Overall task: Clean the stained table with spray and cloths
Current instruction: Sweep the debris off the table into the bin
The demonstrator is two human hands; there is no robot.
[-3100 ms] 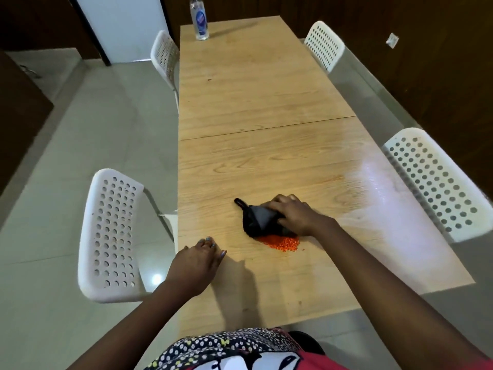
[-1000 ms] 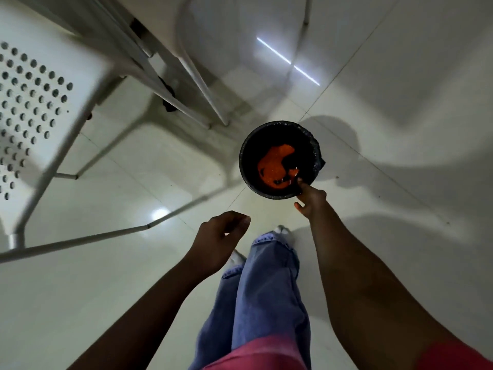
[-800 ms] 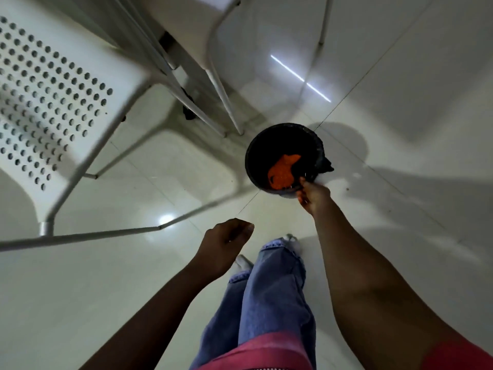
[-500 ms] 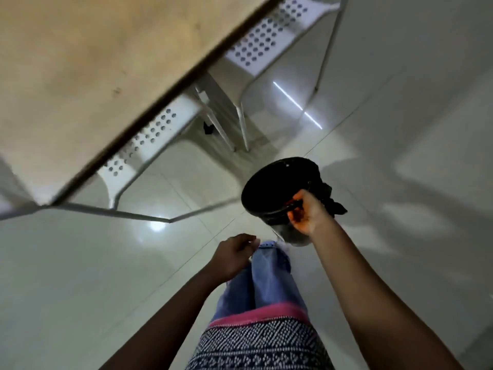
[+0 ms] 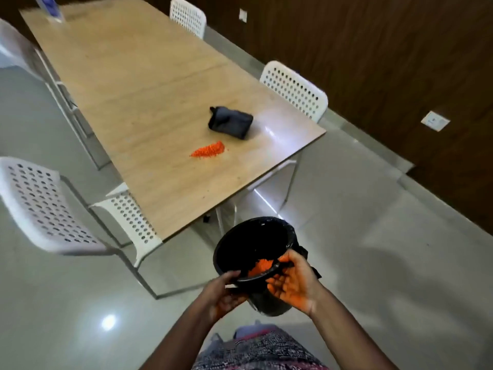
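I hold a black bin (image 5: 248, 244) lined with a black bag in front of my waist, below the table's near corner. My right hand (image 5: 293, 283) grips its near rim, and its palm is smeared orange. My left hand (image 5: 224, 292) clasps the rim beside it. Some orange grains lie inside the bin. On the long wooden table (image 5: 138, 84) a small heap of orange grains (image 5: 209, 150) rests near the front, and a folded dark cloth (image 5: 230, 122) lies just beyond it. The spray bottle (image 5: 52, 8) stands at the far end, mostly cut off.
White perforated chairs stand around the table: one at the near left (image 5: 42, 206), one on the right side (image 5: 294, 89), one at the far right (image 5: 188, 16). Glossy pale floor tiles surround me. A dark wood wall with a socket (image 5: 434, 120) runs along the right.
I have straightened up from the floor with the bin. The bin has risen to waist height and my left hand has joined my right on its rim. The table top is back in sight.
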